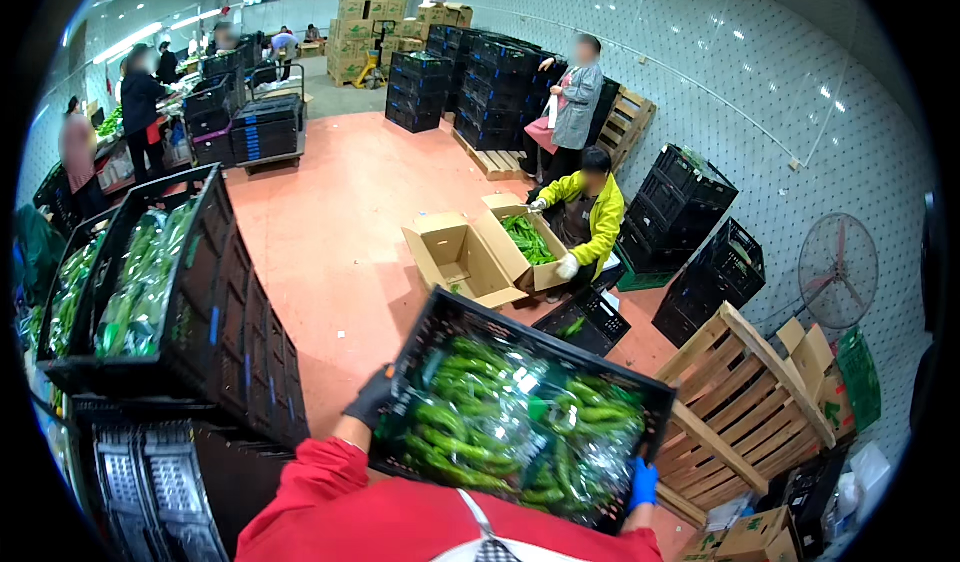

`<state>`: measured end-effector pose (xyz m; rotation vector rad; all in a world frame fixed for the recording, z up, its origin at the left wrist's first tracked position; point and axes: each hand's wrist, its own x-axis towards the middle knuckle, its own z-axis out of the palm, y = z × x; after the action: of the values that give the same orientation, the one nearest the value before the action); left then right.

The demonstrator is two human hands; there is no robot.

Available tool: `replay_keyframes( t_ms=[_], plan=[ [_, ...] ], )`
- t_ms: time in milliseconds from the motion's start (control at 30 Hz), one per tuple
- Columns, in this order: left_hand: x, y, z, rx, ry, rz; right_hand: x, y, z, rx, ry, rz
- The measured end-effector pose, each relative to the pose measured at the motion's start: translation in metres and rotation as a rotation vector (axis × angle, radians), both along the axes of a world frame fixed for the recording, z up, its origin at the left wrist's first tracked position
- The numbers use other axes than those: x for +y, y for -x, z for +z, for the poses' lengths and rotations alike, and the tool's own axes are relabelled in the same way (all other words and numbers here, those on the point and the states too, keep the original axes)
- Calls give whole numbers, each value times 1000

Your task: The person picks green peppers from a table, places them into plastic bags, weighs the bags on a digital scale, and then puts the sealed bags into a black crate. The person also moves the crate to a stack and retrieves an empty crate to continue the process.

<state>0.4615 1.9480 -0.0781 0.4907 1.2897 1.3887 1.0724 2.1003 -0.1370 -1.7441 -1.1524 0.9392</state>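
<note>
Held up before my chest is a black plastic crate (465, 305), tilted a little. Inside it lie clear plastic bags of long green peppers (465, 434). My left hand (370, 397), in a dark glove, grips the crate's left end. At the right end, my right hand (643, 482) in a blue glove holds the rim. The fingers of both hands are partly hidden by the crate walls.
Tall stacked crates (240, 322) of bagged greens rise at my left. Ahead, a person in a yellow jacket (600, 220) sits by an open cardboard box (457, 258). A wooden pallet (739, 419) leans at right, near a fan (838, 269). Crate stacks (495, 89) stand farther back.
</note>
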Motion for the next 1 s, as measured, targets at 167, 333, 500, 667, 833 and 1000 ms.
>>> replay_keyframes(
  t_ms=[167,333,500,667,833,1000],
  plan=[
    [40,111,55,-26,5,304,140,200,76,15,131,244],
    [60,242,-31,-62,23,477,285,359,44,-59,64,415],
    [86,378,-45,-22,193,623,344,544,39,-169,-5,599],
    [157,536,-52,147,41,542,402,653,38,-127,76,580],
    [273,629,33,59,-44,407,465,731,41,35,13,398],
    [363,709,11,140,17,404,511,814,39,-104,152,340]
  ],
)
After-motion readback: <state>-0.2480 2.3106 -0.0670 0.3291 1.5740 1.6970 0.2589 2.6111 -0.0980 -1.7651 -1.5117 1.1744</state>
